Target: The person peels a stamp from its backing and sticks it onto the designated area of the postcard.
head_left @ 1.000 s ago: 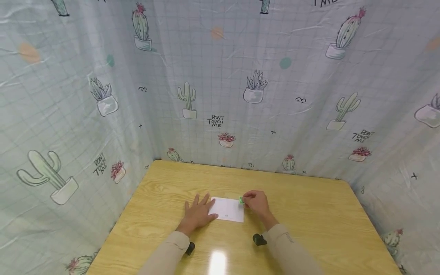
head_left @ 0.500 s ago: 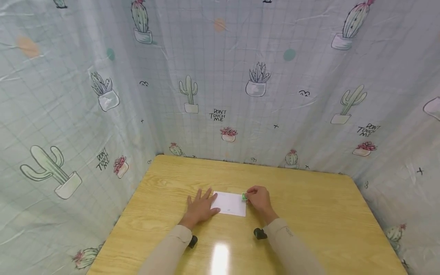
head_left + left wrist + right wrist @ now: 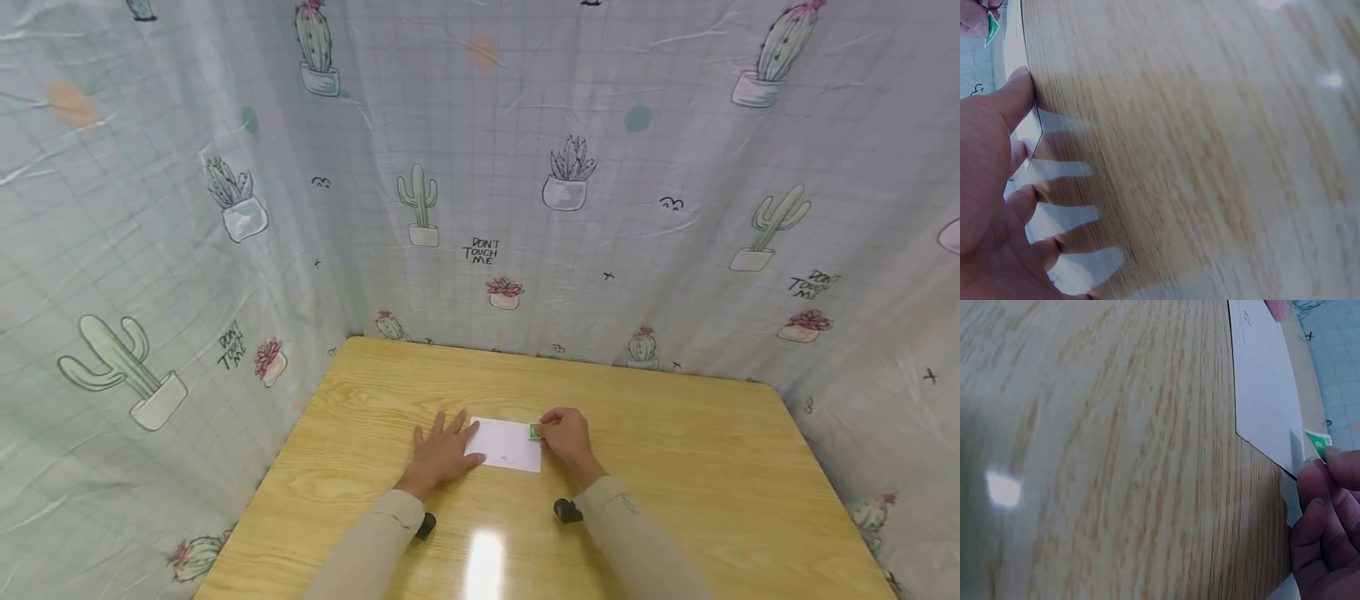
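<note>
A white envelope (image 3: 506, 443) with small print along its near edge lies flat on the table. My left hand (image 3: 437, 458) is spread out at its left end, thumb and forefinger resting on the paper and the other fingers on the wood. Over the far right corner, my right hand (image 3: 567, 437) pinches a small green stamp (image 3: 533, 431) with a white border between thumb and fingertips. In the right wrist view the stamp (image 3: 1317, 442) stands tilted up at the envelope's corner, partly covered by the fingertips. The left wrist view shows it too, at the upper left.
The light wood table (image 3: 675, 467) reaches back to a curtain (image 3: 450, 317) printed with cacti, which also hangs at both sides. A black wrist camera (image 3: 567, 510) sits under the right sleeve. Light glares off the table's near part.
The head view has tilted and shifted slightly. The right hand keeps the stamp at the envelope's far right corner, having come a little farther over it. The left hand stays in place.
</note>
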`<state>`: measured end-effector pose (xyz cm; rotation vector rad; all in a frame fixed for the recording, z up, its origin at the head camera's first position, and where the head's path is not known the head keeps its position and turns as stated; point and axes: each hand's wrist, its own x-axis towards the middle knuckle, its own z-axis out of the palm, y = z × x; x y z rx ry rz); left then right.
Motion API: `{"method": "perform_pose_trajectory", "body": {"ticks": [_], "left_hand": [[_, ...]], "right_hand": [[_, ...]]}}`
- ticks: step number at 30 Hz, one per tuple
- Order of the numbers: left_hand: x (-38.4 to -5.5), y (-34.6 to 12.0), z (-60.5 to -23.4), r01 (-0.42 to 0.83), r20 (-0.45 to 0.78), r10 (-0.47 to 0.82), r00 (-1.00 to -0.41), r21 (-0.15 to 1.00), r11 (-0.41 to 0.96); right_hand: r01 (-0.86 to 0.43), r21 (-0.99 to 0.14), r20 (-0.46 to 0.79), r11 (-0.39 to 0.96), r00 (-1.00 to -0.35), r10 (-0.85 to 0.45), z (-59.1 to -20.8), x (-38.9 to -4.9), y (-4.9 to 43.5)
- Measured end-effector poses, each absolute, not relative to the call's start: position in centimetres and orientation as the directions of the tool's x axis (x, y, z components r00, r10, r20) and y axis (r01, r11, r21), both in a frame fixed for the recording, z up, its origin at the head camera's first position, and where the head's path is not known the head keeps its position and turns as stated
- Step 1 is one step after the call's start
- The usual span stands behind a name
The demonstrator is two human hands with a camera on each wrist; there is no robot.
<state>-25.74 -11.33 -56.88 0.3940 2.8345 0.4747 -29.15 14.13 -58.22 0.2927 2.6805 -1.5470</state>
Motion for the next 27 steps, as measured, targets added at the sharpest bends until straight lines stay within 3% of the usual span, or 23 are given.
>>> {"method": "perform_pose_trajectory", "body": {"ticks": [27], "left_hand": [[-25.79, -11.29, -57.1, 0.221, -0.192, 0.295, -0.936, 0.333, 0.917]], "right_hand": [[0.207, -0.741, -0.11, 0.639, -0.976, 0.188, -57.8, -29.56, 13.17]]}}
